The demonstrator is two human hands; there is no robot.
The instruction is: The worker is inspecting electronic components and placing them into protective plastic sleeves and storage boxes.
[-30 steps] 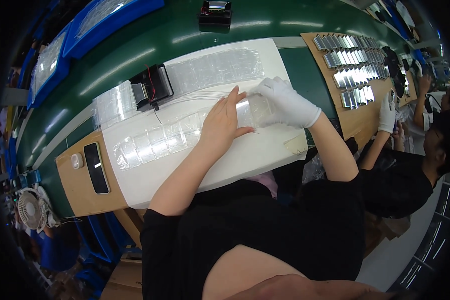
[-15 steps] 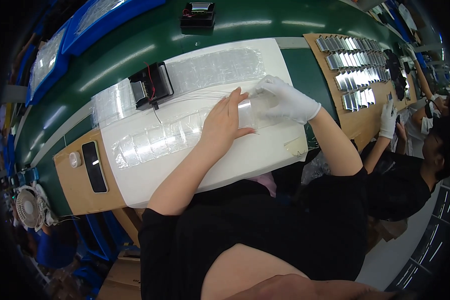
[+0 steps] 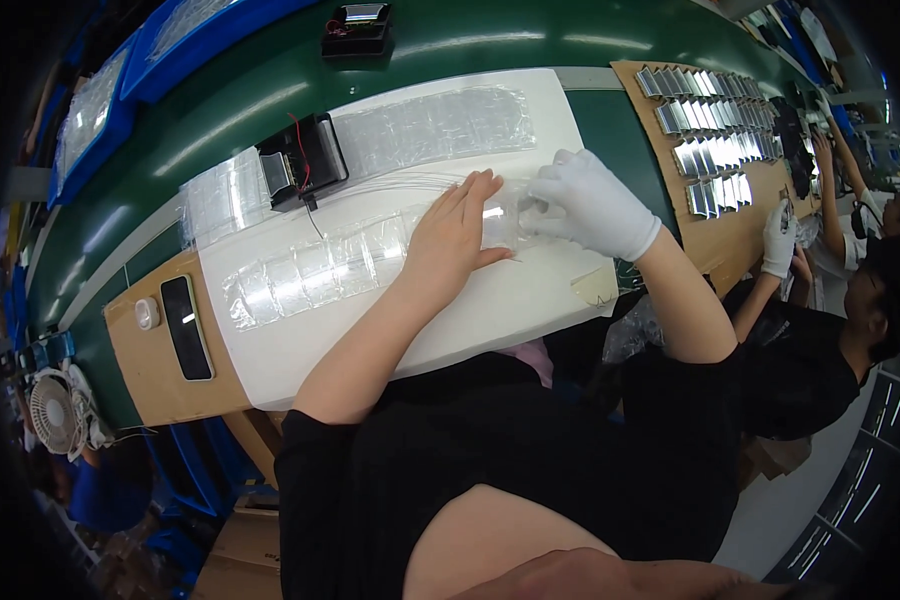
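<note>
My left hand (image 3: 452, 235), bare, lies flat with its fingers stretched out across a strip of clear plastic pouches (image 3: 325, 265) on a white board (image 3: 440, 335). To its right is my right hand (image 3: 600, 208), in a white glove. Its fingers are bent together at the right end of the strip and appear to pinch the clear film; the fingertips are partly hidden. Thin pale wires run under my left fingers from a black box-shaped device (image 3: 315, 158), which has a silvery block and a red wire. A second strip of clear pouches (image 3: 435, 125) lies behind the wires.
Cardboard at the right (image 3: 715, 235) carries rows of silvery metal pieces (image 3: 710, 118). At the left are a phone (image 3: 187, 328) and a small white round container (image 3: 146, 313). Another black device (image 3: 356, 32) sits on the green surface. Co-workers are at the right; blue trays (image 3: 100, 115) stand far left.
My right hand has moved slightly to the right, its fingers curled closer together. My left hand stays on the strip. The far black device has shifted left along the green surface.
</note>
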